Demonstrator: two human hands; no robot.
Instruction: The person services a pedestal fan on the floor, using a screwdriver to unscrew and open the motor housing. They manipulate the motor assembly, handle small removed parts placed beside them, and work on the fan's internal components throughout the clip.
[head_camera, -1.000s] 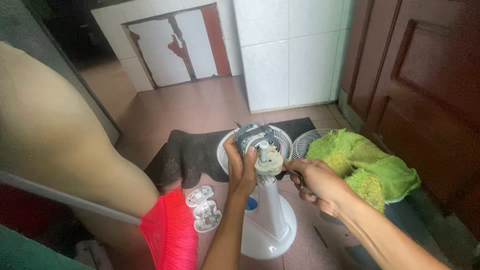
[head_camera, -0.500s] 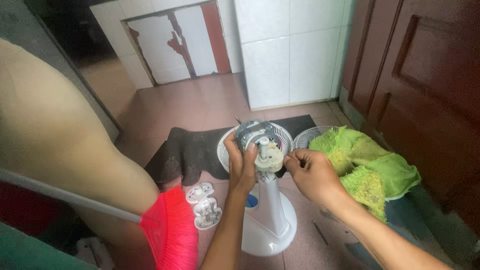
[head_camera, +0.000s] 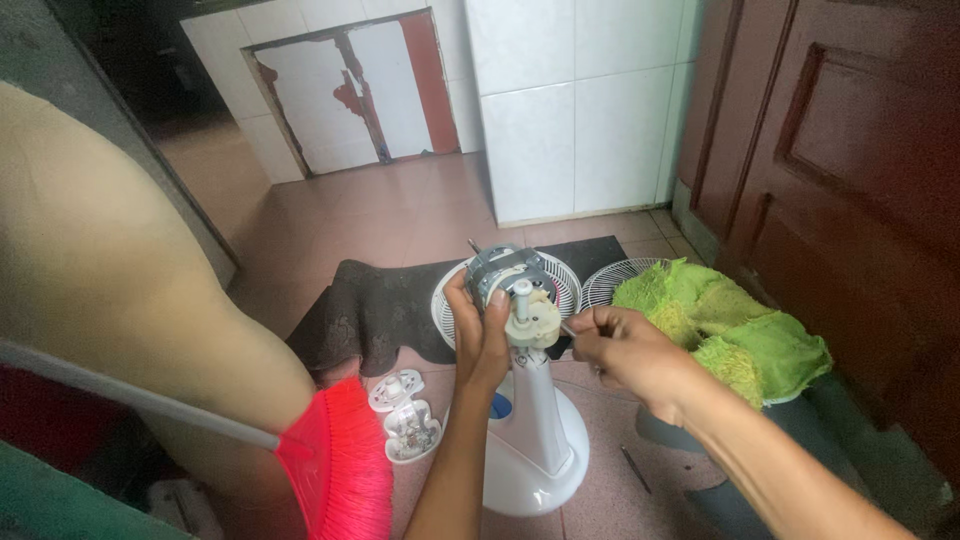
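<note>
Head view: the left hand (head_camera: 478, 335) gripped the exposed grey metal fan motor (head_camera: 508, 280) atop its white plastic pedestal (head_camera: 535, 440) on the tiled floor; the right hand (head_camera: 622, 352) pinched a thin tool (head_camera: 568, 329) at the motor's right. Steadying the motor firmly would serve best.

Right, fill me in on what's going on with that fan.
A person has a white stand fan upright on the tiled floor with its covers off. The left hand grips the bare motor at the top of the stand, while the right hand pinches a thin metal tool against the cream gear housing. A fan grille and a green cloth lie behind, and white plastic parts lie beside the base.
</note>
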